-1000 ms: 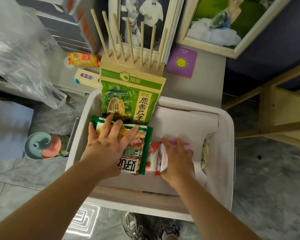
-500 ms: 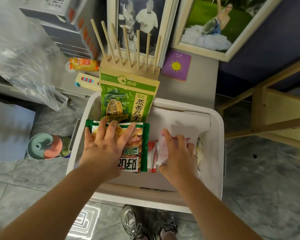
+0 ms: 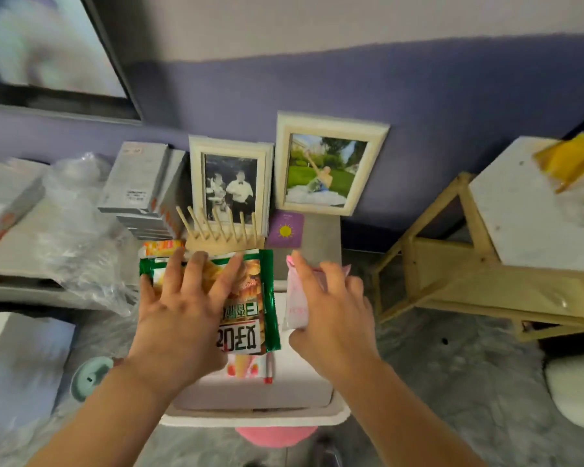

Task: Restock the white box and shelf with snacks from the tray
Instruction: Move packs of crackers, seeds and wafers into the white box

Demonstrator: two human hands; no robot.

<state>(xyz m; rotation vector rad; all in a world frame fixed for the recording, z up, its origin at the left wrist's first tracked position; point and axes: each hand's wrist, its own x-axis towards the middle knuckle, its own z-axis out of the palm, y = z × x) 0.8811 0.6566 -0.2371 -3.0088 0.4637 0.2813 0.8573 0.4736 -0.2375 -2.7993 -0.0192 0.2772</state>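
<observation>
My left hand (image 3: 179,311) grips a green-edged snack packet (image 3: 250,298) with fingers spread over its front, lifted above the white box (image 3: 257,417). A small pink and white packet (image 3: 297,305) is held up in my right hand (image 3: 331,311), just right of the green one. Below the green packet, another red and white snack packet (image 3: 247,367) lies in the box. The low grey shelf (image 3: 321,237) stands behind the box against the purple wall.
A wooden peg rack (image 3: 221,235), a purple sun card (image 3: 285,230), an orange snack (image 3: 162,247) and two photo frames sit on the shelf. Stacked grey boxes (image 3: 139,187) and clear plastic wrap (image 3: 78,230) lie left. A wooden stand (image 3: 459,264) is right.
Both hands have lifted their packets up out of the box. The view has tilted upward, showing the wall and frames; the big green seed bag is hidden now.
</observation>
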